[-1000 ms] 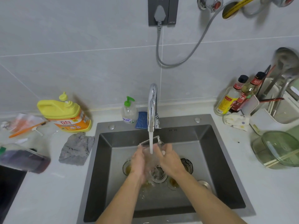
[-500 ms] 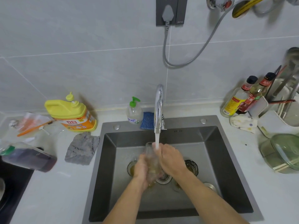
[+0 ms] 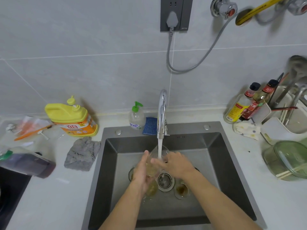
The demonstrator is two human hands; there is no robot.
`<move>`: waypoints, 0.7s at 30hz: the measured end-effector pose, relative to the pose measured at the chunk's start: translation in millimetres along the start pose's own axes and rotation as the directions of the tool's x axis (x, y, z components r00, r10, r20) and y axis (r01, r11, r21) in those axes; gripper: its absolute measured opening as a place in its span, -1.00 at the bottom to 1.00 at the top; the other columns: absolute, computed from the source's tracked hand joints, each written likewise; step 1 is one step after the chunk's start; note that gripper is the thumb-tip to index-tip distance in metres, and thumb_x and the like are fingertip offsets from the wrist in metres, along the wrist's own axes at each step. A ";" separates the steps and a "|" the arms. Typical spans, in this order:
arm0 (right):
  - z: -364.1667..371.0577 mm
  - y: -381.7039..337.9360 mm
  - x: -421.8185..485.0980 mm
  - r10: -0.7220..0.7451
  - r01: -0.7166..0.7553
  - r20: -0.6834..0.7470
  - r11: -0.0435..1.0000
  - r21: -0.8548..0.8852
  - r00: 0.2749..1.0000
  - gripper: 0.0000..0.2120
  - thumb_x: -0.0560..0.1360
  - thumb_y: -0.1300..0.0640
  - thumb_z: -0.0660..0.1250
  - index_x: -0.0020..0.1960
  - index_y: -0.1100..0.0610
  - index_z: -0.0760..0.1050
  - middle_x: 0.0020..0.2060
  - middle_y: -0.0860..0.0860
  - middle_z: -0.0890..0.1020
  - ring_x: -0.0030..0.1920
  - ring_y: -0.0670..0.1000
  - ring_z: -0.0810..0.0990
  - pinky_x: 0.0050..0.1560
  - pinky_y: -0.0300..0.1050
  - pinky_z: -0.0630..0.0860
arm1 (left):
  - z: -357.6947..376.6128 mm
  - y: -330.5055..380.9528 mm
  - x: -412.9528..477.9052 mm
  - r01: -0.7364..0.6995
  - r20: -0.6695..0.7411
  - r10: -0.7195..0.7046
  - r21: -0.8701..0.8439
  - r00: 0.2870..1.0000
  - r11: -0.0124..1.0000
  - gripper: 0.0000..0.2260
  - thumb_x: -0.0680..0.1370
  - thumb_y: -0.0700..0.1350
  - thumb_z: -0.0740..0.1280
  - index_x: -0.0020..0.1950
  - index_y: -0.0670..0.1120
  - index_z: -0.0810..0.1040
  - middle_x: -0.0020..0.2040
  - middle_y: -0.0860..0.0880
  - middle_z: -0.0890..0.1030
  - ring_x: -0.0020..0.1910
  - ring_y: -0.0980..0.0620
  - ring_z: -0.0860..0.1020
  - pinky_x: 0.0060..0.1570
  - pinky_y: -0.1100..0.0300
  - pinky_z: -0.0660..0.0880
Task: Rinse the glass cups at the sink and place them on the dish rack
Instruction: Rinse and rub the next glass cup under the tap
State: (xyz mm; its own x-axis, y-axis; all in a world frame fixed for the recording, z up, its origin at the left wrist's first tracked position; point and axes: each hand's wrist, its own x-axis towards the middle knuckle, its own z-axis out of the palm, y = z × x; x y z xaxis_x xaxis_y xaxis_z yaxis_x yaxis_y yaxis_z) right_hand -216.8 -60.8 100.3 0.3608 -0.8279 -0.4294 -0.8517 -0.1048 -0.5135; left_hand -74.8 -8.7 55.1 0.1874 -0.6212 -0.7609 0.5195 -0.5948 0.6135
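Left hand: wraps the lower body of the glass cup from the left, fingers running up its wall. The cup is tilted above the sink, mouth up under the stream from the tap. Right hand: fingers stretched flat across the cup's near wall, pressing; thumb hidden.

Handling, my read: light, rigid, thin-walled, likely to chip against the steel basin. Wet all over, so slippery. Safest hold is a full wrap low on the body, not a pinch at the rim.

More cups with brown dregs stand on the basin floor beside the drain strainer.

Surface, left side: a bottle of dark liquid lying down, yellow detergent jug, grey cloth. Behind the basin: pump bottle, blue sponge. Right side: oil bottles, a white rack holding utensils, green lidded bowl. The rack looks like the drop-off, though crowded.

Room: grey tiled wall, plugged socket above the tap.
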 end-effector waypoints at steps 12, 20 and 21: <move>-5.3 -5.8 -19.7 -0.123 -0.012 0.218 0.847 0.532 0.968 -0.56 0.64 -0.25 0.24 0.14 0.12 0.59 -0.41 0.05 0.63 -0.49 0.02 0.55 -0.36 -0.14 0.56 | -1.9 4.0 -0.3 -0.067 0.082 0.068 -0.017 0.994 0.998 -0.29 0.41 0.44 0.40 0.24 -0.13 0.69 0.10 -0.25 0.74 -0.01 -0.13 0.75 -0.06 0.01 0.60; -7.0 -2.8 -15.0 -0.085 0.054 0.253 0.990 0.129 0.964 -0.50 0.61 -0.40 0.14 0.11 -0.07 0.66 -0.20 -0.17 0.73 -0.19 -0.15 0.65 0.04 -0.05 0.57 | -7.2 0.0 4.2 0.027 0.085 -0.025 -0.023 0.996 0.999 -0.14 0.29 0.47 0.49 0.41 -0.08 0.60 0.16 -0.19 0.73 0.14 -0.20 0.72 0.28 -0.15 0.59; -9.8 -5.4 -15.8 -0.087 0.025 0.284 0.976 0.215 0.955 -0.52 0.64 -0.34 0.14 0.13 -0.04 0.67 -0.41 -0.21 0.65 -0.37 -0.19 0.58 -0.12 -0.13 0.52 | -6.7 -0.5 1.7 0.019 0.107 -0.020 0.007 0.994 1.000 -0.22 0.36 0.41 0.47 0.40 -0.07 0.60 0.16 -0.18 0.74 0.18 -0.19 0.71 0.31 -0.17 0.55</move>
State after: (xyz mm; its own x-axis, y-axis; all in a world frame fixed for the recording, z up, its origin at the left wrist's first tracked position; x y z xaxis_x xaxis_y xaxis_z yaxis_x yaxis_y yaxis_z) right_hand -221.5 -52.5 117.1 0.5263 -0.6253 -0.5762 -0.7407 -0.0044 -0.6718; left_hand -69.1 -6.0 52.0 0.0870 -0.6599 -0.7463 0.5172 -0.6103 0.6000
